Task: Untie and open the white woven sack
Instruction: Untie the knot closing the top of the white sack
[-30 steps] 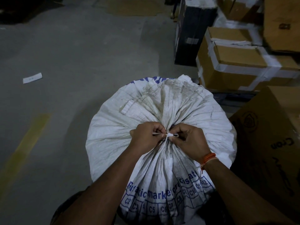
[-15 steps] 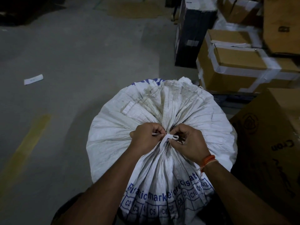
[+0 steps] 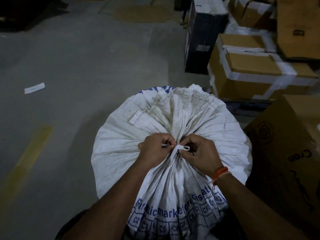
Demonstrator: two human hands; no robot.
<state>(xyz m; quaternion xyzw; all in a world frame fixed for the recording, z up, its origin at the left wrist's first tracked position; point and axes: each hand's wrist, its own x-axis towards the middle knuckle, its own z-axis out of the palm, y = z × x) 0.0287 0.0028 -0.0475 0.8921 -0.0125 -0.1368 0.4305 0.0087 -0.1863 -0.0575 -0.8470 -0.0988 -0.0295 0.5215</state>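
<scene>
Your left hand (image 3: 152,149) pinches one end of the white tie (image 3: 179,147), your right hand (image 3: 200,155) pinches its loop; the knot sits between them atop the white woven sack (image 3: 121,135).

Warehouse or storeroom: bare concrete floor (image 3: 83,54) with a faded yellow lane stripe (image 3: 29,156) near left, taped cardboard cartons (image 3: 251,73) stacked far right, flattened cardboard (image 3: 140,13) at the far end, dim lighting.

Two hands, left (image 3: 154,148) and right (image 3: 200,153), pinch a white tie (image 3: 180,147) at the gathered neck of a sack (image 3: 173,118) on a concrete floor (image 3: 78,66) beside taped boxes (image 3: 251,73).
</scene>
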